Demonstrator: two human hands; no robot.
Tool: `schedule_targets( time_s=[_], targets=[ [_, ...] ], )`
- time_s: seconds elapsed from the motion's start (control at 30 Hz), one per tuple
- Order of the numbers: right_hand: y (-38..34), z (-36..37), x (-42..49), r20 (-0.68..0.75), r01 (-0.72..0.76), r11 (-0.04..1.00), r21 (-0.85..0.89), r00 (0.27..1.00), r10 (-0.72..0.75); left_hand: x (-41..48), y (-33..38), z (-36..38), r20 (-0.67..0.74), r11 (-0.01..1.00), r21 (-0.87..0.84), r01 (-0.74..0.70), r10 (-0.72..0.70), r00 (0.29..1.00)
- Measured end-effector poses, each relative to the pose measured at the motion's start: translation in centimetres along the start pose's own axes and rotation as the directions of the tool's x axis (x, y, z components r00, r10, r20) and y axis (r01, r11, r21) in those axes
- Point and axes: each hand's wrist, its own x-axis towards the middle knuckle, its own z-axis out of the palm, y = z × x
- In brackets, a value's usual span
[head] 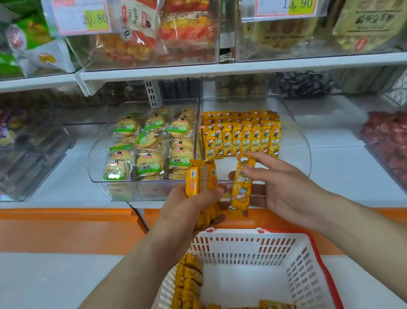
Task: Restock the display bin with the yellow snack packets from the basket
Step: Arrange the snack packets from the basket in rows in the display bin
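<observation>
Left hand (187, 204) is curled round a loose stack of yellow foil snack packets (200, 179). Right hand (280, 185) pinches a single yellow packet (240, 190), thumb under, fingers over. The hands are close together but not touching.

The clear plastic display bin (305, 151) is just ahead of both hands. Its standing rows of packets (242, 137) are at the back and the front floor is bare. The white plastic basket with red rim (248, 248) sits below the wrists with more yellow packets (191, 287) inside.

Risks, as judged:
- The left stack looks loosely held. If the grip eases, packets could drop past the basket.
- The standing rows lie just beyond the right fingertips. A careless push could topple them.
- The green-labelled round biscuit packs (147, 139) lie ahead of the left hand, so a stray packet could land among them.
</observation>
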Motion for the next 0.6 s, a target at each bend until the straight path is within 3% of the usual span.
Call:
schedule_targets(
  time_s=[0.27,0.6],
  targets=[
    [-0.8,0.1,0.7,0.002,0.059,0.952,-0.301,0.998,-0.062,0.5,0.2,-0.9,-0.027,0.999,0.034,-0.036,0.037,0.999],
    [-1.2,-0.9,1.2,-0.079,0.112,0.990,-0.083,0.990,-0.118,0.6,0.3,-1.7,-0.102,0.997,-0.061,-0.040,0.034,0.994]
  ],
)
